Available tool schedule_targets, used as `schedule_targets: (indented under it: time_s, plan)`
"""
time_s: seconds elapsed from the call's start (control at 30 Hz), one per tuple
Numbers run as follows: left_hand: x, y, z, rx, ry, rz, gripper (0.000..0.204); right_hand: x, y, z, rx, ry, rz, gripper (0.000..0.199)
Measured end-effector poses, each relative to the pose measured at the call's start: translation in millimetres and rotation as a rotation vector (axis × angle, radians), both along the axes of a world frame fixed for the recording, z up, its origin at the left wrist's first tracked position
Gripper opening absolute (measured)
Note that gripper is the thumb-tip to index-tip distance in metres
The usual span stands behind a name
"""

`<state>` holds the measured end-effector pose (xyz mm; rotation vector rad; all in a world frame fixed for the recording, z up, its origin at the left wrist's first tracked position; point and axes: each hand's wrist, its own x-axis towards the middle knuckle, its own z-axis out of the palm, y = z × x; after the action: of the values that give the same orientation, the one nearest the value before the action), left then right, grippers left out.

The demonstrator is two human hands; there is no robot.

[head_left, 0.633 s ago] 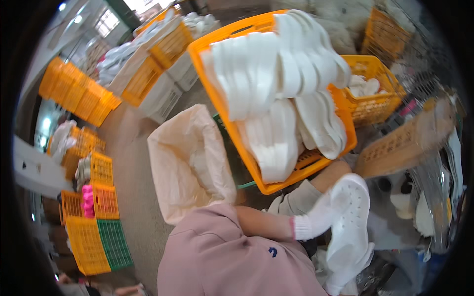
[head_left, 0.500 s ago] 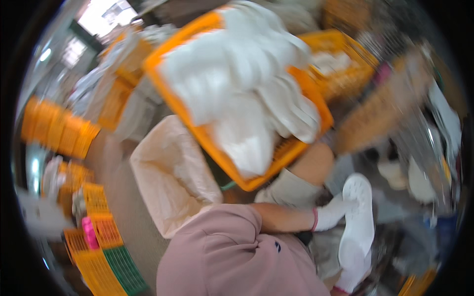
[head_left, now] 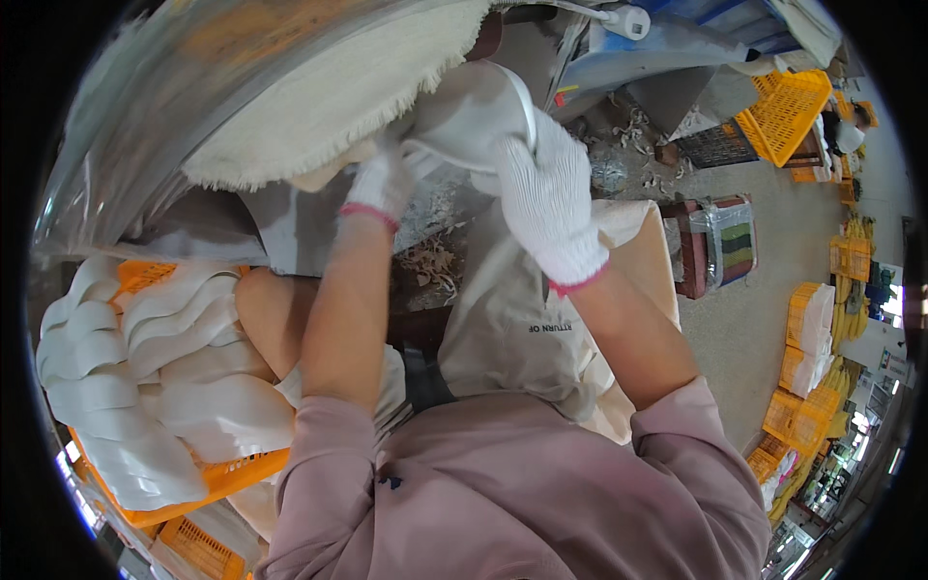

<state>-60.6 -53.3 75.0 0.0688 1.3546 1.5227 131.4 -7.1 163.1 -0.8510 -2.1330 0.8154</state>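
gloves up top — both hands in white knit gloves with pink cuffs are raised to a big cloth buffing wheel (head_left: 319,116) that fills the upper left of the view, its frayed cream edge curving down toward them. the right hand (head_left: 546,193) is closed over the top and side of a white shoe sole (head_left: 474,111), fingers wrapped around it. the left hand (head_left: 382,179) grips the same sole from below and to the left, fingers closed on its lower edge. the sole sits between the two hands, pressed right against the fuzzy rim of the wheel — touching it, as far as the view shows. bare forearms run down from the gloves into pink sleeves (head_left: 503,483) at the bottom of the picture. a beige apron (head_left: 512,329) hangs between the arms. down at the left, an orange crate (head_left: 208,478) holds a heap of white soles (head_left: 145,367), stacked and overlapping, just beside the left elbow. pale shavings lie scattered on the grey surface under the wheel. off to the right, well apart from the hands, more orange crates (head_left: 783,111) stand on the floor.
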Motion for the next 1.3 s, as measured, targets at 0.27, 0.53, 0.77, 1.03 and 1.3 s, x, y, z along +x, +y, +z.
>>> schedule_targets:
  time_s: [0.27, 0.53, 0.77, 1.03, 1.3]
  plan:
    - [-10, -110, 16, 0.187, 0.347, -0.308, 0.033, -62, 47, -11, -0.051, -0.241, 0.028, 0.033]
    - [86, 17, 17, 0.289, 0.07, 0.382, 0.03, 17, -20, 18, -0.399, -0.056, -0.164, 0.073]
    - [-3, 39, -43, 0.685, 0.578, -0.007, 0.052, -34, 19, -25, -0.098, -0.031, -0.28, 0.07]
    - [-2, -82, 32, -0.104, 0.426, -0.335, 0.043, -76, 58, -14, -0.342, -0.248, -0.108, 0.041]
    - [25, -13, -10, 0.271, -0.12, -0.126, 0.035, 20, -33, 13, 0.628, -0.639, 0.252, 0.054]
